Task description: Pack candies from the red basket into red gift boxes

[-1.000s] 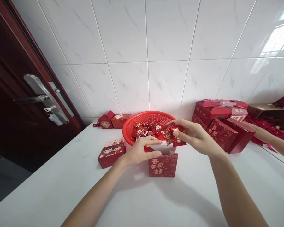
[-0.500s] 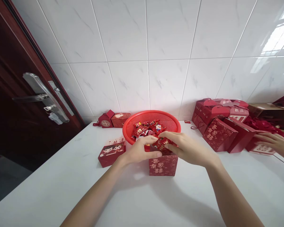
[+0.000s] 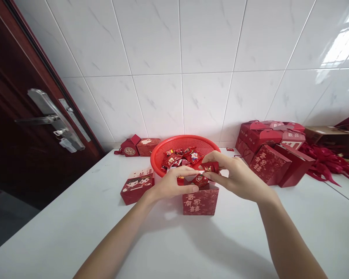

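Note:
A small red gift box [image 3: 200, 203] with pale Chinese characters stands upright on the white table, its top open. My left hand [image 3: 174, 183] is closed on its left rim, thumb at the front and fingers behind. A red wrapped sweet [image 3: 200, 179] sticks up in the opening. Just above it my right hand [image 3: 238, 176] pinches a small red packet [image 3: 211, 167] with gold print; fingers partly hide it. Behind the hands is a red plastic basket [image 3: 155, 159] with several wrapped sweets [image 3: 174, 159] inside.
A box with cartoon figures [image 3: 137, 188] lies left of the basket. Two small red boxes [image 3: 148, 147] stand by the wall. At right are stacked red boxes [image 3: 258, 137], upright open boxes [image 3: 269, 164], red ribbons [image 3: 328, 161] and a brown carton [image 3: 328, 135]. A door [image 3: 14, 77] borders the left.
My right hand has shifted slightly right and turned, now showing the small packet. The sweet in the opening sits lower. Another person's hand and a red box have left the right side.

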`<state>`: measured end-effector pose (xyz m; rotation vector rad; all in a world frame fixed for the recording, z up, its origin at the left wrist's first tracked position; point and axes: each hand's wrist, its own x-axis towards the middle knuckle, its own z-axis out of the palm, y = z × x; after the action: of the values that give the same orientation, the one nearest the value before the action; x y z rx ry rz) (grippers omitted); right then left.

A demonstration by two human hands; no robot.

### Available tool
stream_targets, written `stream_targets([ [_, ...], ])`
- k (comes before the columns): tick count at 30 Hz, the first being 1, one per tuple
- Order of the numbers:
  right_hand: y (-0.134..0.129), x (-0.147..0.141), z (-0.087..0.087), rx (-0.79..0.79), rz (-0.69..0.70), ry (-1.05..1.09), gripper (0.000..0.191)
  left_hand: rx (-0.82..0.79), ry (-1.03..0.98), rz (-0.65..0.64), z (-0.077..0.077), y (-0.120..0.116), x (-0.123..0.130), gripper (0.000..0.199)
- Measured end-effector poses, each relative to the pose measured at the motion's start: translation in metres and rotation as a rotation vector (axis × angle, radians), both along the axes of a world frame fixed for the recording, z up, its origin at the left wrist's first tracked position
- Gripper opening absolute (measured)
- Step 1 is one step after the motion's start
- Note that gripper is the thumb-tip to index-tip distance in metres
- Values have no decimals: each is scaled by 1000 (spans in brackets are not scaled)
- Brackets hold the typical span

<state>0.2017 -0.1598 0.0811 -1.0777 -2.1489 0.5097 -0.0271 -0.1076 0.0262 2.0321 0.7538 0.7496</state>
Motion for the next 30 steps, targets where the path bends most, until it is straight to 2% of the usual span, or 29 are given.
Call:
stream_targets([
  [5, 4, -2, 1, -85, 71, -15, 8, 2, 14, -14, 1, 0, 0, 38],
  [11, 7, -7, -4, -109, 17, -84, 11, -3, 26, 24, -2, 2, -1, 43],
  [16, 7, -1, -2, 51, 56, 170, 10, -31, 12, 22, 0, 0, 2, 40],
  [18, 7, 0, 0, 40, 114, 216, 10, -58, 1, 30, 3, -1, 3, 35],
  [21, 7, -3, 0, -53, 162, 169, 12, -72, -1, 47, 5, -2, 5, 26],
  [23, 8, -7, -2, -93, 141, 104, 15, -68, -7, 34, 6, -2, 5, 23],
  [30, 12, -12, -9, -88, 90, 54, 16, -59, -29, 3, 5, -1, 5, 26],
])
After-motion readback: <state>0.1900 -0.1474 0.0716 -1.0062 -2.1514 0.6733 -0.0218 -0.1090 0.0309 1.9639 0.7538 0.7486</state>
